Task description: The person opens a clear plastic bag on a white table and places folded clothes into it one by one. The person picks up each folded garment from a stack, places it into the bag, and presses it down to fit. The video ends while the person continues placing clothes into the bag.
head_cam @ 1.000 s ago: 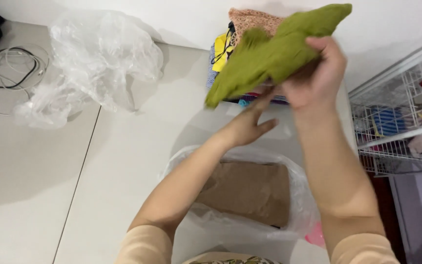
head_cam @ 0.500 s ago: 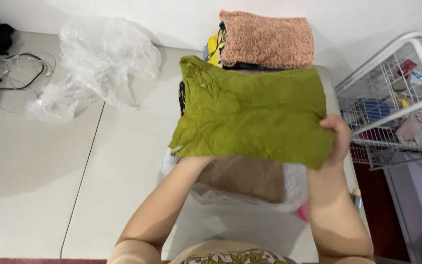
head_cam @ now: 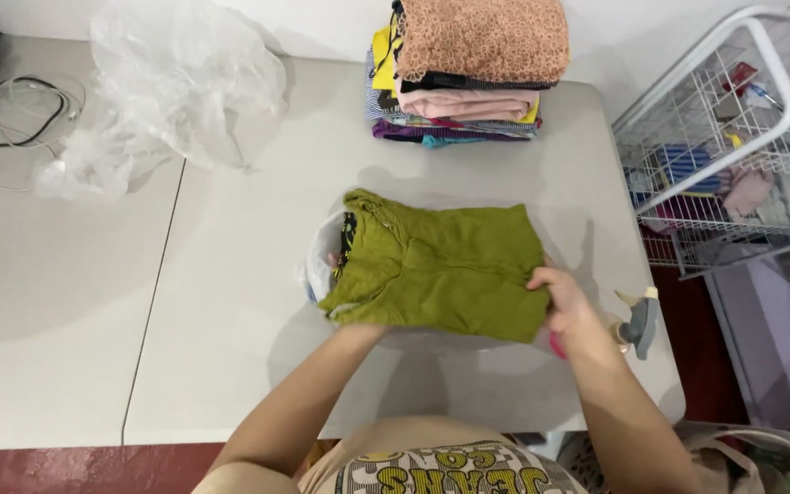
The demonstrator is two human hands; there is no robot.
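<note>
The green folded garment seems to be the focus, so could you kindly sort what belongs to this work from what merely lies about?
In hand:
green folded cotton garment
left hand, mostly hidden beneath it
right hand
clear plastic bag underneath
stack of folded clothes

Lying about:
crumpled clear plastic sheet
white wire basket
white cables

A pale grey folding table [head_cam: 230, 366] stands against a white wall [head_cam: 322, 27]; dark red floor [head_cam: 66, 467] shows beneath, evenly lit.

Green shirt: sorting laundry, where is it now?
Head view, table centre: the folded green shirt lies before the clothes stack, right hand gripping its right edge.
</note>
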